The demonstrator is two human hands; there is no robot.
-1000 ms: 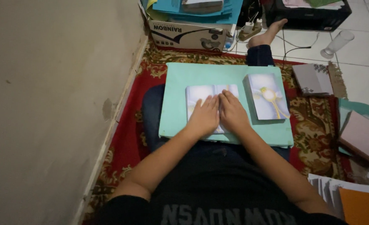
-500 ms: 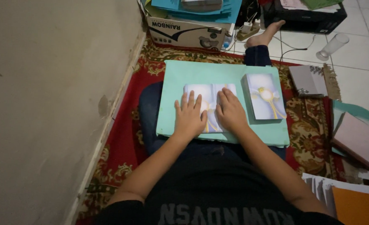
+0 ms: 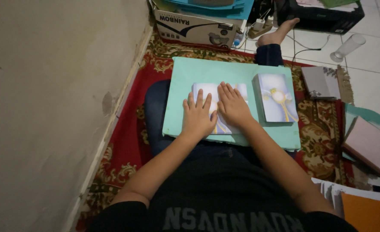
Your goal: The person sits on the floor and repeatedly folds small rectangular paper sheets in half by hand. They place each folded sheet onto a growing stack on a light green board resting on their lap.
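Head view, looking down onto a teal board (image 3: 185, 77) laid across the lap. Left hand (image 3: 198, 117) flat, fingers spread, palm pressed on the left half of an open pale card (image 3: 207, 91) near the board's middle; gripping nothing. Right hand (image 3: 233, 106) flat too, fingers close together, pressed on the card's right half, thumb touching the left hand; likewise holding nothing. Card mostly covered by both hands, only its top edge and a strip near the wrists showing, with a yellow ribbon print. Just right of the hands, on the same board, a stack of matching cards (image 3: 275, 98), apart from the open card. Beyond the board's far edge, a cardboard box (image 3: 190, 26). Off the board's right side, a grey booklet (image 3: 320, 82) on the red patterned rug (image 3: 125, 141), and further out a clear glass (image 3: 346, 48) lying on white tiles.
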